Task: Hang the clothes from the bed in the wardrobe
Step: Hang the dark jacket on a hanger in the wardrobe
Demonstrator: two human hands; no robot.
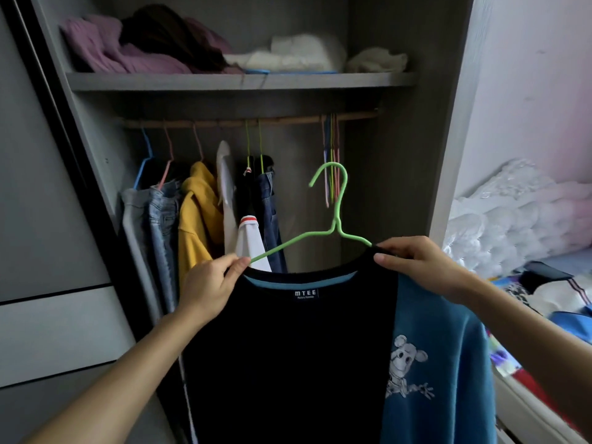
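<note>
One hanger (335,226) held crosswise, hook (346,181) pointing up.

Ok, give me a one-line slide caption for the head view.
Left hand and right hand hold a black-and-blue sweatshirt on a green hanger before the open wardrobe, below its rail of hung clothes.

Single head-worn view, forward and slightly down, close before the open wardrobe (384,155), bed (544,315) at right.

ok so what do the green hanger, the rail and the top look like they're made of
green hanger: likely wire in a matte green coating; thin, evenly round.
rail: seems bare wood or bamboo; brown, slightly uneven.
top: soft knit fabric, probably cotton; matte, drapes loosely.
</note>
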